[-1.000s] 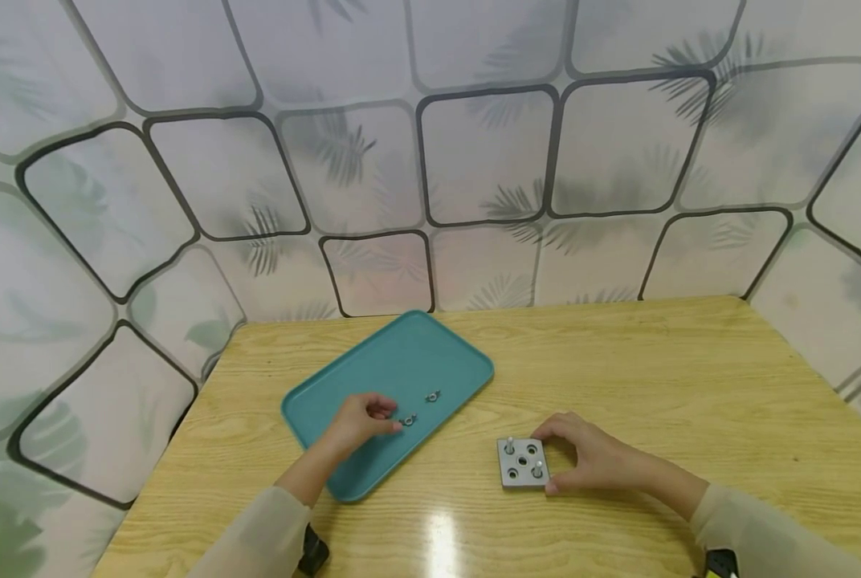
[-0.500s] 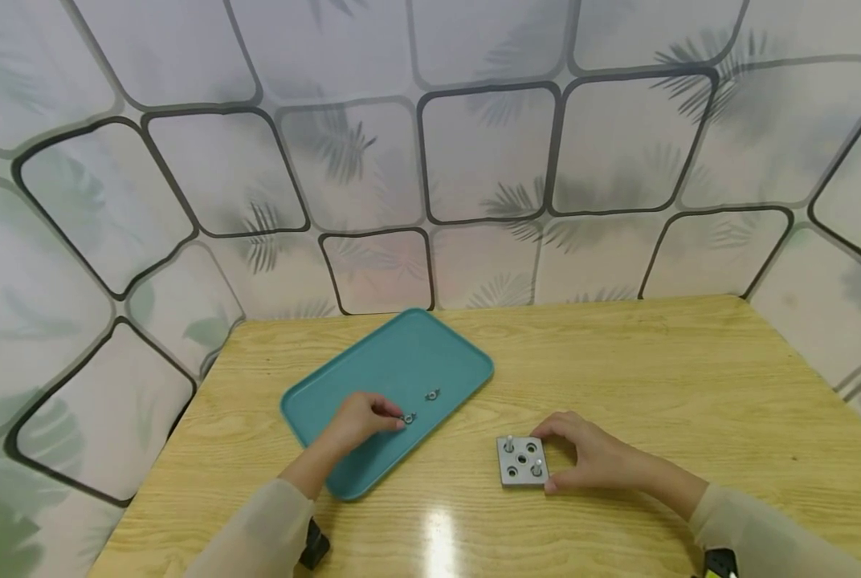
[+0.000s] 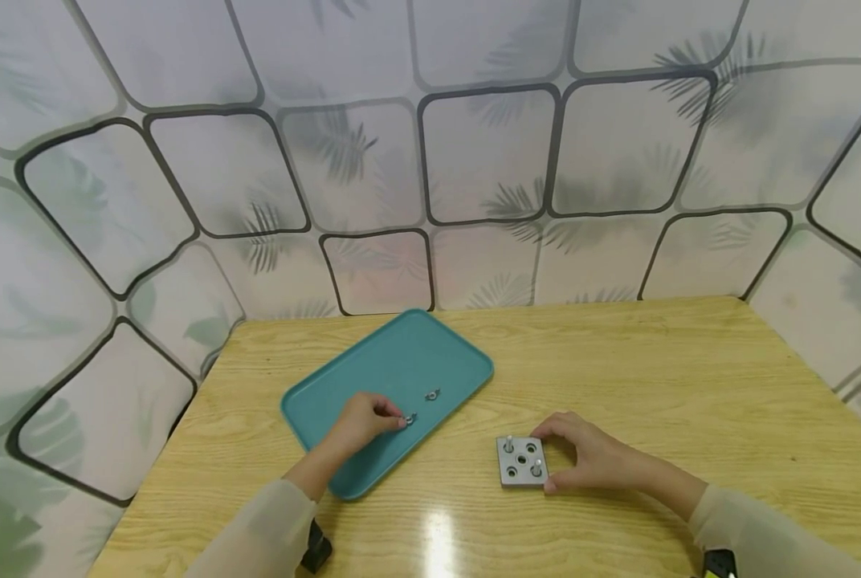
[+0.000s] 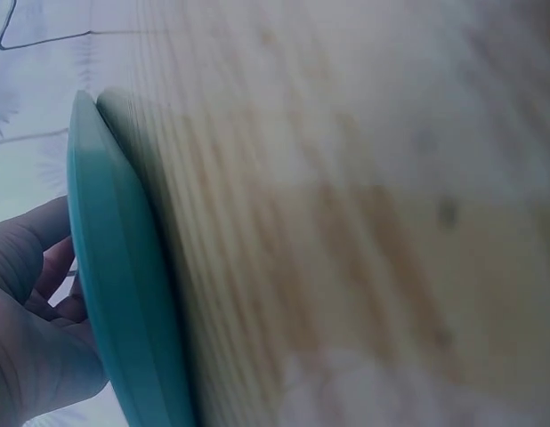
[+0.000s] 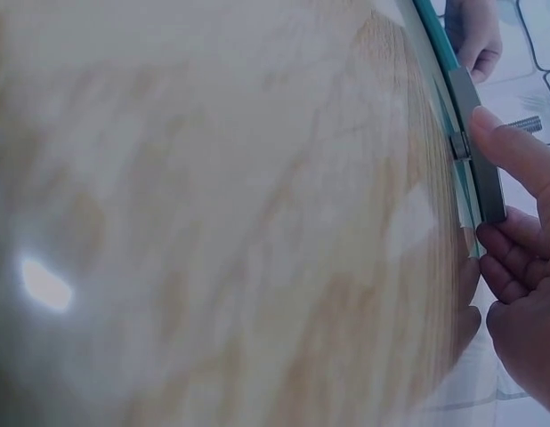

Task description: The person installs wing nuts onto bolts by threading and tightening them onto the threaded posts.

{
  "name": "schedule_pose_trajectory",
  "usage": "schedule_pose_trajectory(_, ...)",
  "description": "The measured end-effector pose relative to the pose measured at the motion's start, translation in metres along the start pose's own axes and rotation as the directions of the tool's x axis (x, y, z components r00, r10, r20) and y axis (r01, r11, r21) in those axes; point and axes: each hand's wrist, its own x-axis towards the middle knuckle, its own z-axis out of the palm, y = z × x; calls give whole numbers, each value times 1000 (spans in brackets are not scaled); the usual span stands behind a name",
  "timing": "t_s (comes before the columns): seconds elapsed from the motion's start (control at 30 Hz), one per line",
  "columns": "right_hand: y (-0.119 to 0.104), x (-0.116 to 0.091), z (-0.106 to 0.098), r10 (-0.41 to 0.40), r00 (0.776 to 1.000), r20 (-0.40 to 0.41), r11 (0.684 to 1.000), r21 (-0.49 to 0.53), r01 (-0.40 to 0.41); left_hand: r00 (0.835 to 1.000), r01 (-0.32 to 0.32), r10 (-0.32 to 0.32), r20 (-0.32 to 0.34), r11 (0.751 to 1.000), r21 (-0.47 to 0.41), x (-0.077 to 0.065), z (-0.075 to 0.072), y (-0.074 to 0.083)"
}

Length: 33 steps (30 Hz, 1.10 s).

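Note:
A square grey metal plate (image 3: 520, 474) has several holes, and two threaded bolts stand up through opposite corners. In the right wrist view, a bolt head (image 5: 460, 145) shows under the plate, close to the table. My right hand (image 3: 588, 456) grips the plate by its right side, thumb at the near corner and fingers at the far one. Over the teal tray (image 3: 358, 474), my left hand (image 3: 358, 424) pinches a small metal wing nut (image 3: 411, 419), partly hidden by the fingertips. A second wing nut (image 3: 433, 395) lies on the tray farther back.
The tray lies at an angle on the left of the wooden table (image 3: 662, 377). Behind the table hangs a patterned curtain-like backdrop (image 3: 488, 160). A bright light reflection shows on the wood near the front.
My left thumb and fingers have moved slightly right, from beside the nearer wing nut onto it, covering part of it. The right hand and the plate have stayed in place.

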Motion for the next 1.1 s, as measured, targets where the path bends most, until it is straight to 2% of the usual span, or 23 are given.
schedule_pose_trajectory(0.27, 0, 0, 0, -3, 1000, -3, 1000, 9, 3, 1000, -8, 8, 0, 1000, -25, -3, -2, -1)
schedule_pose_trajectory(0.43, -1, 0, 0, -2, 1000, 0, 1000, 17, 2, 1000, -15, 15, 0, 997, -78, -5, -4, 1)
schedule_pose_trajectory(0.63, -1, 0, 0, 10, 1000, 5, 1000, 12, -10, 996, -49, 60, 63, 985, -167, -11, -6, 10)
schedule_pose_trajectory(0.9, -1, 0, 0, 11, 1000, -1, 1000, 2, -11, 981, -76, 119, 151, 963, -260, -21, -1, 23)
schedule_pose_trajectory(1.1, 0, 0, 1, 12, 1000, 1, 1000, 0, -12, 967, -133, 187, 172, 950, -282, -25, 7, 32)
